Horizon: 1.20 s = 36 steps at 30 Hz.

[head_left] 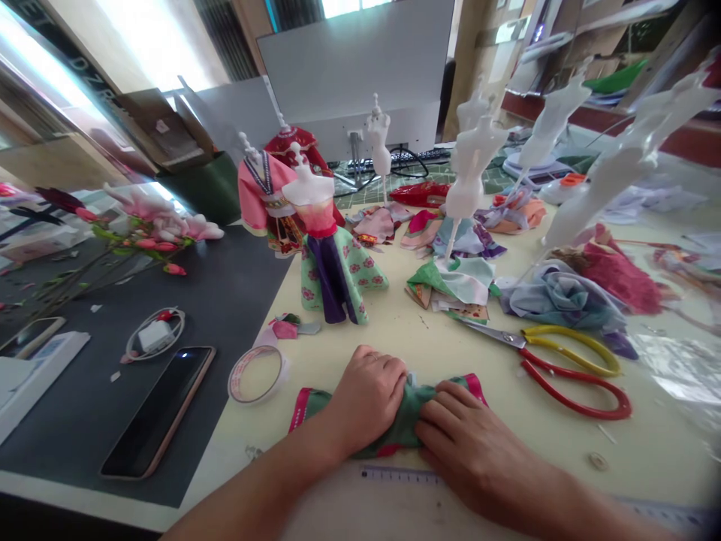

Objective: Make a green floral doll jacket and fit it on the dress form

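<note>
Head view: both hands work low in the centre on the green cloth (pixel 410 421), a soft, matte piece with bright pink edging, lying on the cream, smooth bench (pixel 394 330). The left hand (pixel 366 398) has its fingers curled tightly, its grip clamped on the cloth near the middle. The right hand (pixel 465 439) sits just beside it, fingers bent over the cloth, its grip closed on the folds; both thumbs are hidden. Edged ends of the cloth stick out beyond each hand, and a pale bit shows between them.

A flat, marked ruler (pixel 401 475) lies just below the cloth. To the right rest the scissors (pixel 521 346), with pointed metal blades and looped handles, one yellow and one red. To the left lies the ring-shaped tape roll (pixel 282 376), and beyond it, on a dark, flat mat (pixel 225 293), the glossy, rounded-corner phone (pixel 161 413) and the white, blocky charger (pixel 155 336) inside its coiled cable.

Behind the hands stands the dressed form (pixel 338 278), its flared skirt floral green with a smooth purple panel. Bare, glossy white forms (pixel 473 176) rise on thin rods at the right, among crumpled fabric scraps (pixel 465 237), some sheer, some patterned. Crinkled, shiny plastic (pixel 681 368) lies at the right edge. The broad, flat monitor (pixel 360 75) stands behind.
</note>
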Tool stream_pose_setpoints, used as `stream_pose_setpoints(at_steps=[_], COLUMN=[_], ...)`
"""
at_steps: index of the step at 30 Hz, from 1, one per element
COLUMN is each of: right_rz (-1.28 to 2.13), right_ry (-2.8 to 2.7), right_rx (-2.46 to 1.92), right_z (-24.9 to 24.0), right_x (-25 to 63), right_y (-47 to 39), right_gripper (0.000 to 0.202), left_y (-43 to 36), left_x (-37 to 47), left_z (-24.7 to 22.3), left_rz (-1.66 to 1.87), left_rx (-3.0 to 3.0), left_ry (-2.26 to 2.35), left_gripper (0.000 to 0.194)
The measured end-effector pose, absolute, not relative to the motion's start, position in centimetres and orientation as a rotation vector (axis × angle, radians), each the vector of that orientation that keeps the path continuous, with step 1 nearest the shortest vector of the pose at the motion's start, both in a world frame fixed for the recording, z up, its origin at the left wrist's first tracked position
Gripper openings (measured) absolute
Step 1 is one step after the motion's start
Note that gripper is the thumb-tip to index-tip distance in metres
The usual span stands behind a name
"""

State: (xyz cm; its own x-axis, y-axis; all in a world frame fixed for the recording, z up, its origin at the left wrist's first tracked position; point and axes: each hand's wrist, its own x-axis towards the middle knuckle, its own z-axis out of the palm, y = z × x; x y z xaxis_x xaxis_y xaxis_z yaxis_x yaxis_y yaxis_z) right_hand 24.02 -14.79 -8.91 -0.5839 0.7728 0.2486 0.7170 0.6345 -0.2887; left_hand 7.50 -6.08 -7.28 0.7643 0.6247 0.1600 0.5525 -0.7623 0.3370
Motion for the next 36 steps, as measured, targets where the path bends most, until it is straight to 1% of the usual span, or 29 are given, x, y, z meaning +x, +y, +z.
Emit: stream_pose_setpoints(at_steps=[8,14,21,36], right_rz=[0.283,0.223,0.204,0.196], right_ry=[-2.450,-2.401,-2.384,-2.368], right_rx=[-1.207,-1.262,-1.391,-1.440], right_z=[-8.57,-8.58,-8.57,-8.99], right_x=[23.98,23.85,23.72,23.47], right_y=[-14.68,-14.58,-14.58,-14.54], right_gripper=[0.018,0.015,0.008,0.005], left_y=[-6.09,-6.01,-5.94,-6.03], left_x=[7.70,7.88,7.97,8.33], left_z=[-7.68,-7.87,-7.98,-7.95], left_rz=[0.329,0.328,0.320,0.312], left_rx=[2.714,2.673,2.668,2.669], left_ry=[0.968,1.002,1.017,1.093], left_gripper=[0.020,0.019,0.018,0.017])
